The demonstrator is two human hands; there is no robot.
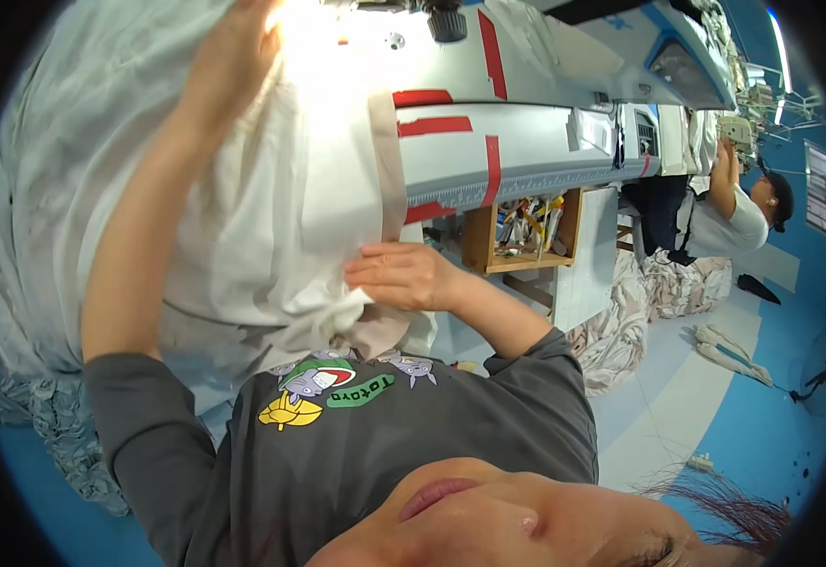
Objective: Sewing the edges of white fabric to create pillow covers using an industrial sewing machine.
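Observation:
A large pale cream fabric drapes over the sewing table and hangs in folds toward my lap. My left hand rests on it at the top, beside the brightly lit sewing area. Glare and the picture's edge hide most of its fingertips. My right hand grips the fabric near the table's front edge, fingers bent over it and a bunched white fold below them. A beige strip runs along the fabric's right edge. Above, part of the sewing machine shows with a dark knob.
Red tape strips and a ruler scale mark the tabletop. Under it hangs a wooden drawer of small tools. Fabric heaps lie on the floor at right, near a co-worker at another machine.

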